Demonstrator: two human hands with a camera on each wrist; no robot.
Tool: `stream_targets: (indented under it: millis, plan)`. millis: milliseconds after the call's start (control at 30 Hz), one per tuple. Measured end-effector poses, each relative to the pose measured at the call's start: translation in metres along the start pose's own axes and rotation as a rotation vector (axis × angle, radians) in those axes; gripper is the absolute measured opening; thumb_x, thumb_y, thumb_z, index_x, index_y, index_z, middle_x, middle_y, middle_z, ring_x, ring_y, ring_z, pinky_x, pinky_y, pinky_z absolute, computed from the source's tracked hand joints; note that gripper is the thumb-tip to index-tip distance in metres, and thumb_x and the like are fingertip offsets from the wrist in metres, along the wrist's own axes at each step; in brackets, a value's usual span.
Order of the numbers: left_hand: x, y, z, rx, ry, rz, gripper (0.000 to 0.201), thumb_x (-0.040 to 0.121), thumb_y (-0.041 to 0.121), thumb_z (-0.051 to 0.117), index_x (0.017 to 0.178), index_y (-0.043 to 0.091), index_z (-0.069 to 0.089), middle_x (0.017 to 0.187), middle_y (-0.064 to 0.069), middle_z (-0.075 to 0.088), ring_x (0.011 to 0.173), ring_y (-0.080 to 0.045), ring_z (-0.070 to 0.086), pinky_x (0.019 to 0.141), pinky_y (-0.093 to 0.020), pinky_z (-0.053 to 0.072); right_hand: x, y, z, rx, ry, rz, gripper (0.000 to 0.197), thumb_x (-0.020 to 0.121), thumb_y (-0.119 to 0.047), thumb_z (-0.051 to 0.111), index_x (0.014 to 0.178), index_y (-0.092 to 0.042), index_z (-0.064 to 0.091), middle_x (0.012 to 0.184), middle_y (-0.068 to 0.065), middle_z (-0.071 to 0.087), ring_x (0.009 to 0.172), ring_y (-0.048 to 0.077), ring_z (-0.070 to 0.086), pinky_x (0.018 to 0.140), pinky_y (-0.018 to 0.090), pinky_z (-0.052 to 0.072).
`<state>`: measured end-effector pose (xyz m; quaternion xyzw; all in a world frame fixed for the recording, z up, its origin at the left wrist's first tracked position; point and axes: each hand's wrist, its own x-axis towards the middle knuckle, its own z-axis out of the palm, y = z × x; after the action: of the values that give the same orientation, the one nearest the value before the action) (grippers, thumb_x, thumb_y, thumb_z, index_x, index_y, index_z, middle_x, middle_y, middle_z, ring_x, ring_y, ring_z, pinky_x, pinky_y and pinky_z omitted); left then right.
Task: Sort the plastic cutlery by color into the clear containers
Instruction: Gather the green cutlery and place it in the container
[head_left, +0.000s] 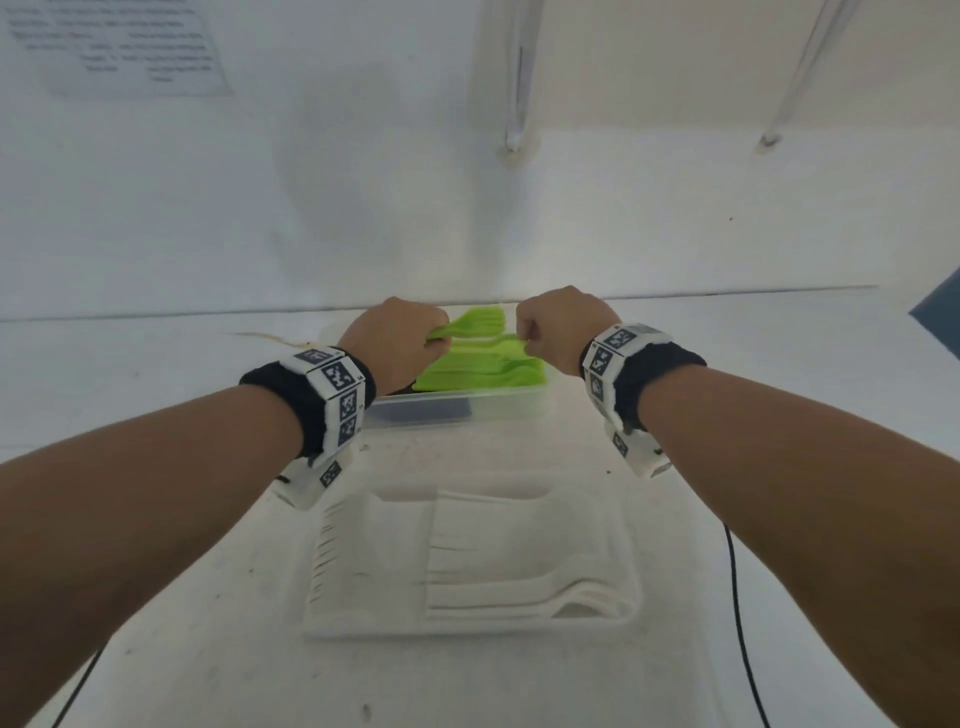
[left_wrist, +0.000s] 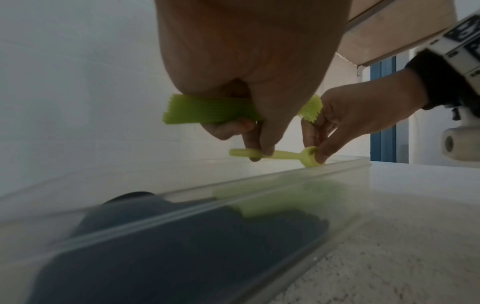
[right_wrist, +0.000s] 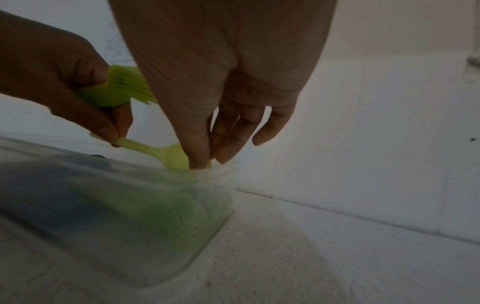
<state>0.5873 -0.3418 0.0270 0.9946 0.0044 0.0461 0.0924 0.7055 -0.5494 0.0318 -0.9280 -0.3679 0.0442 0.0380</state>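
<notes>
White counter (head_left: 156, 395) carries the far clear container (head_left: 457, 410); both hands, left hand (head_left: 395, 338) and right hand (head_left: 558, 327), pinch one green spoon (left_wrist: 275, 154) over it, and the green stack (left_wrist: 210, 112) clamped in the left palm may spill if that grip loosens

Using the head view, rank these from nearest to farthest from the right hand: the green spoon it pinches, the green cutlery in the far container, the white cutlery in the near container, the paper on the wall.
1. Green spoon: in the right hand's grip, at its left.
2. Green cutlery: just below it, in the far container.
3. White cutlery: in the near container, toward the person.
4. Paper: upper left on the wall.
</notes>
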Motion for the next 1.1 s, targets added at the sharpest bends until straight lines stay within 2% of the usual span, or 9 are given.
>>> stream_targets:
  millis: [133,267,400,533,667,800,900,1000,1100]
  plan:
    - [0.010,0.002,0.004,0.049,-0.070,0.011,0.028,0.102,0.035,0.052,0.082,0.016,0.052,0.081,0.000,0.055,0.083,-0.027,0.053,0.070,-0.034,0.040,0.005,0.004,0.005,0.008,-0.018,0.010,0.010,0.092,-0.024,0.062,0.098,-0.030,0.067,0.106,-0.004,0.068,0.096,0.023,0.064,0.078,0.031,0.050]
    - [0.016,0.001,0.007,0.075,-0.091,0.037,0.029,0.101,0.034,0.053,0.080,0.015,0.052,0.076,0.004,0.051,0.080,-0.028,0.054,0.071,-0.037,0.046,0.007,0.006,0.006,0.019,-0.049,0.027,0.012,0.090,-0.021,0.061,0.092,-0.032,0.066,0.103,-0.006,0.069,0.095,0.022,0.065,0.079,0.030,0.051]
    - [0.018,-0.001,0.007,0.088,-0.118,0.061,0.032,0.101,0.032,0.054,0.074,0.016,0.045,0.067,0.007,0.044,0.074,-0.025,0.050,0.068,-0.037,0.044,0.006,0.006,0.009,0.018,-0.069,0.034,0.012,0.088,-0.020,0.061,0.085,-0.032,0.063,0.099,-0.010,0.069,0.093,0.020,0.064,0.076,0.028,0.046]
    - [0.018,0.000,0.008,0.087,-0.138,0.059,0.033,0.101,0.031,0.054,0.073,0.016,0.044,0.068,0.007,0.044,0.074,-0.025,0.050,0.066,-0.035,0.040,0.005,0.005,0.013,-0.037,-0.061,0.005,0.008,0.089,-0.022,0.062,0.085,-0.029,0.064,0.093,-0.012,0.065,0.095,0.018,0.061,0.079,0.028,0.037]
    - [0.017,0.000,0.013,0.113,-0.198,0.034,0.028,0.101,0.031,0.053,0.077,0.017,0.048,0.073,0.004,0.048,0.077,-0.025,0.052,0.067,-0.033,0.038,0.003,0.005,0.014,-0.076,-0.076,-0.029,0.013,0.094,-0.036,0.063,0.096,-0.032,0.075,0.083,-0.014,0.060,0.102,0.019,0.057,0.087,0.032,0.041]
    - [0.016,0.001,0.016,0.131,-0.228,0.033,0.026,0.102,0.030,0.052,0.080,0.017,0.046,0.078,0.001,0.049,0.079,-0.026,0.051,0.068,-0.033,0.039,0.001,0.008,0.015,-0.100,-0.111,-0.095,0.024,0.100,-0.046,0.056,0.106,-0.037,0.078,0.102,-0.017,0.072,0.109,0.020,0.052,0.091,0.036,0.037]
    - [0.018,0.002,0.015,0.117,-0.222,0.041,0.028,0.102,0.029,0.053,0.076,0.019,0.045,0.079,0.002,0.048,0.080,-0.024,0.050,0.071,-0.033,0.040,0.001,0.009,0.016,-0.134,-0.091,-0.121,0.025,0.099,-0.046,0.056,0.104,-0.038,0.079,0.106,-0.014,0.069,0.108,0.021,0.051,0.090,0.035,0.034]
    - [0.018,0.003,0.015,0.111,-0.229,0.053,0.030,0.102,0.029,0.053,0.075,0.020,0.043,0.082,0.003,0.047,0.083,-0.024,0.051,0.073,-0.033,0.040,0.001,0.006,0.017,-0.189,-0.095,-0.105,0.027,0.098,-0.050,0.054,0.105,-0.038,0.077,0.114,-0.008,0.064,0.112,0.023,0.050,0.099,0.039,0.036]
    - [0.018,0.003,0.013,0.078,-0.231,0.053,0.020,0.100,0.034,0.055,0.089,0.018,0.051,0.091,0.000,0.047,0.086,-0.023,0.050,0.074,-0.032,0.038,-0.001,0.006,0.018,-0.175,-0.075,-0.068,0.037,0.098,-0.058,0.045,0.109,-0.039,0.075,0.116,-0.004,0.061,0.113,0.025,0.048,0.101,0.043,0.038]
